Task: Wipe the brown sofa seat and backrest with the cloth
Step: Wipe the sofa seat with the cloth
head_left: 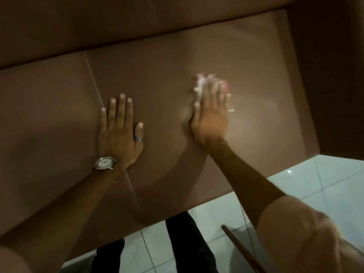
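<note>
My right hand (210,117) lies palm down on the sofa seat (161,79), fingers extended and close together, pressing a white cloth (201,84) flat against the brown surface. The hand is not clenched; the cloth is pinned under the fingers and palm rather than gripped in a fist. Only bits of the cloth show: a crumpled white edge past my fingertips and a small scrap beside the little-finger side. The fingers and cloth are blurred, so finer detail cannot be read.

My left hand (119,133) rests open and flat on the same seat, well apart from the right, fingers spread slightly, holding nothing. A ring (138,138) sits on the thumb, and a wristwatch (104,163) with a pale dial circles the wrist. This hand lies just beside a thin pale seam (94,83) that runs across the seat cushion.

Both bare forearms reach forward from the lower edge of the view. Behind the seat rises the darker brown backrest (137,20), and a brown armrest (332,75) closes the right end. Below the seat's front edge are my dark trouser legs (189,245), standing on a white tiled floor (334,180). A brown wooden stick (242,251) slants across the tiles near my right leg.
</note>
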